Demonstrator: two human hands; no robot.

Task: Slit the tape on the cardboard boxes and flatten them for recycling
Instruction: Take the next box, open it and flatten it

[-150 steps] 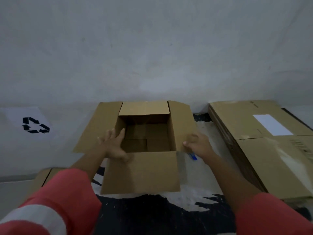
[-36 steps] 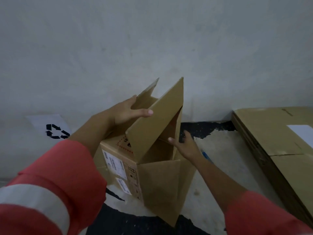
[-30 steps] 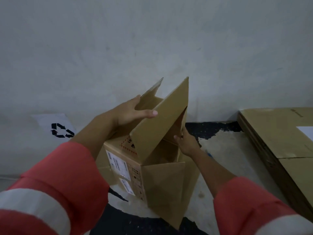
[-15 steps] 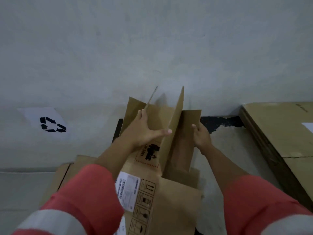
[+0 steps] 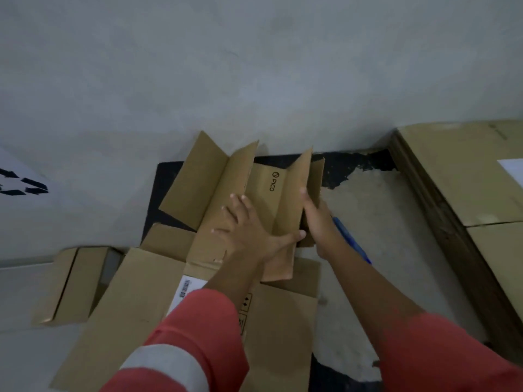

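left grip [image 5: 249, 230] lies wide and flat, fingers spread, pressing down on the collapsed cardboard box [image 5: 203, 176], which lies on the floor [image 5: 382, 222] close to the wall [image 5: 254, 66]. right grip [image 5: 318, 216] is wide too, fingers straight, its palm against the box's right-hand flap [image 5: 294, 188], which stands up on edge. the far left flaps are creased upward in a shallow v. a panel between the two hands carries the printed word "pico" [image 5: 271, 181]. nearer the person, a white barcode label [image 5: 185, 288] on the box is partly hidden by the left sleeve [image 5: 198, 321], coral with a pale band. a blue slim tool [image 5: 351, 241] lies on the floor just under the right forearm. a smaller folded cardboard piece [image 5: 70, 284] lies just left of the box. a stack of flattened cardboard [image 5: 467, 176] sits to the right, and a recycling-symbol sheet [image 5: 22, 185] shows at the left edge.
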